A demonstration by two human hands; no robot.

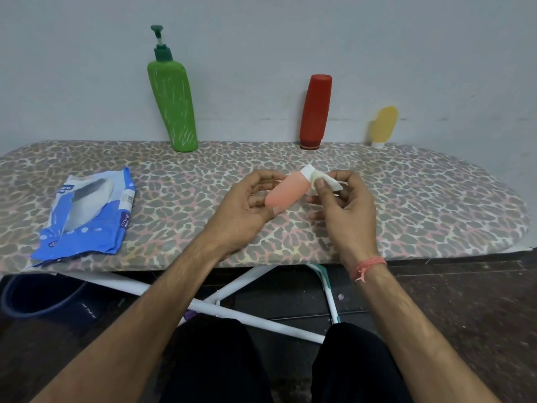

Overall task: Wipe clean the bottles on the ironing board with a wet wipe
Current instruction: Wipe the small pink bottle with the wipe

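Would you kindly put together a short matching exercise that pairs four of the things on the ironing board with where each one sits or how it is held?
Things:
1. green pump bottle
2. yellow bottle
3. pink bottle
4. wipes packet

Places:
A. lying flat at the board's left end
B. held in the left hand
C. standing farthest right along the wall
D. standing farthest left along the wall

Pairs: 1-D, 2-C, 3-B, 4-A

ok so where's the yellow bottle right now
Head view: the yellow bottle stands at the board's far right edge against the wall, right of the red bottle.
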